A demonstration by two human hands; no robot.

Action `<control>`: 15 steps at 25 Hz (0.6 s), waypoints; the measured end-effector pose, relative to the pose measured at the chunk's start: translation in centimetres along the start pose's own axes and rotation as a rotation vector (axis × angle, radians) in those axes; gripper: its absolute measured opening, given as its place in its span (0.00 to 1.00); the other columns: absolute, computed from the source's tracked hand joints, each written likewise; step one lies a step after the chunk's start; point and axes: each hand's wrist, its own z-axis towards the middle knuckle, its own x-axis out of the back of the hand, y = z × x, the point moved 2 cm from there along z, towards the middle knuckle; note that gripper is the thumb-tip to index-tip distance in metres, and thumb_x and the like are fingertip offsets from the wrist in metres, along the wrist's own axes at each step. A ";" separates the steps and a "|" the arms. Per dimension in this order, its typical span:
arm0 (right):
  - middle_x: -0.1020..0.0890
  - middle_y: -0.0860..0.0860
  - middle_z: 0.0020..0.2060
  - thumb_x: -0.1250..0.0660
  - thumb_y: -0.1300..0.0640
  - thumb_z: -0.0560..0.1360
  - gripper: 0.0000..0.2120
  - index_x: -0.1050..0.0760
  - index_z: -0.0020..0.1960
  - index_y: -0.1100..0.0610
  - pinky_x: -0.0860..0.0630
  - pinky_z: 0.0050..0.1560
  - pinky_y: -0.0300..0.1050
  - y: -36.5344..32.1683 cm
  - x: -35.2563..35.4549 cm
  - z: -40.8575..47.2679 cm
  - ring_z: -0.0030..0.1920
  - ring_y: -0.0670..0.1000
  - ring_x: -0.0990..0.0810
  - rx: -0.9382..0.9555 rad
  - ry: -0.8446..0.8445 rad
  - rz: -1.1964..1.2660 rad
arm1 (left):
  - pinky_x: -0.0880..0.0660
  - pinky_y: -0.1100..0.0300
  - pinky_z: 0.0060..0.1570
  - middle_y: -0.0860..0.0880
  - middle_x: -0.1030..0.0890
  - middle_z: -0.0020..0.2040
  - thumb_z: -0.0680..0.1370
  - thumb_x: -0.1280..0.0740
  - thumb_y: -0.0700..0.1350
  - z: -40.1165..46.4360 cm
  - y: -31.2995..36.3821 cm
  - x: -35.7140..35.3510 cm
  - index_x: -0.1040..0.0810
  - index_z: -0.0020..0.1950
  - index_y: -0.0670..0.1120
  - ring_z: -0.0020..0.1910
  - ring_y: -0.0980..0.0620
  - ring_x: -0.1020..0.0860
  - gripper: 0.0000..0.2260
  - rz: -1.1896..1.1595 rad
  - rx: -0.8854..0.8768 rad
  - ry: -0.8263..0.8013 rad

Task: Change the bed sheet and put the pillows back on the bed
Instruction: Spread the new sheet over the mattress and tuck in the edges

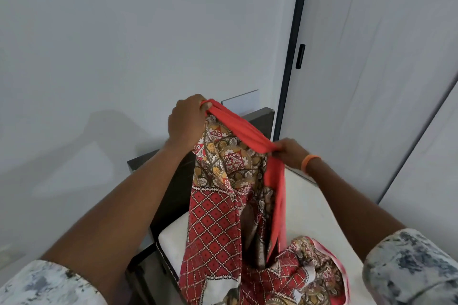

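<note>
The person holds a patterned red bed sheet (pixel 218 210) up over the bare white mattress (pixel 312 208), near the dark headboard (pixel 260 116) that stands against the grey wall (pixel 111 44). The left hand (pixel 186 121), at about 11 o'clock from the middle of the sheet, has its fingers curled round the plain red border. The right hand (pixel 290 153), at about 2 o'clock and wearing an orange wristband (pixel 308 162), pinches the same border farther along, so the band of cloth is drawn taut between the two. The rest of the sheet hangs down and lies bunched on the mattress toward 5 o'clock.

The step in hand appears to be finding an edge so the sheet can be opened out. To do it well, the person would likely work both hands apart along the border until each reaches a corner, keeping the edge untwisted, then lift and shake the cloth so that it falls flat, with the border lined up along the headboard end. No pillows are in view.
</note>
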 end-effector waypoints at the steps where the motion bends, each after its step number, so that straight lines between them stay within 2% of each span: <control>1: 0.16 0.58 0.44 0.37 0.66 0.77 0.09 0.17 0.49 0.63 0.23 0.50 0.49 -0.4 1.6 0.5 0.45 0.56 0.19 -0.005 0.071 0.075 | 0.30 0.55 0.40 0.48 0.19 0.44 0.83 0.40 0.51 0.6 0.0 0.3 0.21 0.55 0.44 0.43 0.47 0.21 0.13 0.002 0.038 0.021; 3: 0.16 0.57 0.46 0.40 0.62 0.78 0.10 0.19 0.50 0.60 0.23 0.52 0.53 -1.8 3.4 0.9 0.45 0.56 0.19 -0.075 0.206 0.415 | 0.33 0.55 0.40 0.48 0.22 0.48 0.84 0.40 0.50 1.5 0.3 0.4 0.24 0.58 0.43 0.45 0.48 0.23 0.12 0.044 0.093 0.000; 5: 0.17 0.52 0.48 0.40 0.57 0.80 0.10 0.20 0.53 0.55 0.22 0.51 0.41 -3.8 3.4 0.6 0.48 0.49 0.18 -0.038 0.274 0.598 | 0.30 0.55 0.43 0.44 0.24 0.58 0.81 0.34 0.49 1.6 1.0 0.0 0.27 0.63 0.43 0.50 0.47 0.21 0.15 0.057 0.071 -0.118; 6: 0.18 0.50 0.48 0.40 0.56 0.81 0.09 0.22 0.55 0.55 0.23 0.48 0.37 -4.9 3.1 0.3 0.47 0.46 0.19 0.024 0.274 0.568 | 0.27 0.56 0.45 0.43 0.28 0.66 0.76 0.28 0.49 1.2 1.7 -0.3 0.32 0.69 0.44 0.54 0.46 0.21 0.24 0.065 0.018 -0.223; 7: 0.19 0.49 0.47 0.38 0.55 0.80 0.08 0.24 0.57 0.57 0.23 0.46 0.37 -5.8 2.7 0.1 0.45 0.46 0.20 0.092 0.255 0.475 | 0.25 0.56 0.49 0.43 0.36 0.74 0.70 0.23 0.48 0.7 2.4 -1.0 0.39 0.75 0.48 0.58 0.45 0.22 0.38 0.069 -0.058 -0.332; 8: 0.20 0.49 0.46 0.34 0.56 0.79 0.09 0.25 0.57 0.58 0.24 0.44 0.40 -6.7 2.4 0.0 0.42 0.46 0.21 0.163 0.227 0.332 | 0.23 0.55 0.53 0.43 0.43 0.79 0.65 0.19 0.47 0.1 3.1 -1.7 0.49 0.79 0.53 0.60 0.47 0.23 0.51 0.076 -0.146 -0.424; 9: 0.20 0.48 0.45 0.30 0.55 0.76 0.12 0.26 0.56 0.59 0.24 0.44 0.41 -7.5 2.1 -0.2 0.41 0.47 0.21 0.225 0.193 0.211 | 0.22 0.54 0.53 0.44 0.43 0.79 0.63 0.18 0.47 -0.6 3.9 -2.4 0.56 0.80 0.57 0.59 0.50 0.23 0.58 0.091 -0.239 -0.501; 10: 0.19 0.48 0.45 0.26 0.53 0.72 0.17 0.26 0.57 0.59 0.25 0.44 0.38 -8.0 1.9 -0.3 0.42 0.46 0.21 0.277 0.158 0.146 | 0.22 0.55 0.49 0.45 0.34 0.75 0.64 0.19 0.46 -1.3 4.4 -3.2 0.57 0.79 0.60 0.54 0.53 0.23 0.57 0.101 -0.332 -0.553; 11: 0.19 0.46 0.46 0.23 0.52 0.69 0.22 0.26 0.57 0.57 0.26 0.45 0.34 -8.3 1.9 -0.5 0.42 0.43 0.21 0.303 0.119 0.135 | 0.24 0.58 0.43 0.49 0.24 0.63 0.68 0.22 0.45 -1.7 4.7 -3.8 0.50 0.79 0.60 0.49 0.54 0.22 0.48 0.114 -0.411 -0.582; 12: 0.20 0.43 0.45 0.21 0.51 0.67 0.23 0.26 0.57 0.55 0.28 0.44 0.30 -8.3 2.0 -0.6 0.42 0.39 0.22 0.310 0.093 0.122 | 0.27 0.59 0.40 0.53 0.22 0.50 0.73 0.27 0.44 -1.7 4.9 -4.3 0.38 0.74 0.59 0.46 0.52 0.21 0.34 0.149 -0.467 -0.576; 13: 0.22 0.40 0.43 0.21 0.53 0.66 0.21 0.26 0.54 0.52 0.29 0.42 0.30 -8.0 2.1 -0.8 0.41 0.37 0.24 0.297 0.085 0.091 | 0.28 0.58 0.39 0.55 0.23 0.43 0.75 0.31 0.43 -1.6 4.7 -4.3 0.28 0.66 0.56 0.44 0.51 0.20 0.20 0.205 -0.478 -0.532; 14: 0.23 0.40 0.40 0.23 0.56 0.67 0.17 0.28 0.49 0.50 0.29 0.39 0.33 -7.3 2.1 -1.0 0.38 0.38 0.25 0.260 0.105 0.048 | 0.26 0.57 0.40 0.55 0.22 0.41 0.77 0.33 0.43 -1.3 4.4 -4.3 0.23 0.58 0.53 0.42 0.50 0.19 0.11 0.249 -0.469 -0.478; 15: 0.24 0.41 0.37 0.25 0.57 0.68 0.14 0.29 0.45 0.49 0.30 0.38 0.37 -6.4 1.9 -1.3 0.36 0.42 0.25 0.192 0.141 0.009 | 0.26 0.57 0.40 0.54 0.21 0.41 0.78 0.33 0.42 -1.1 4.1 -4.3 0.21 0.54 0.52 0.40 0.51 0.20 0.08 0.267 -0.468 -0.424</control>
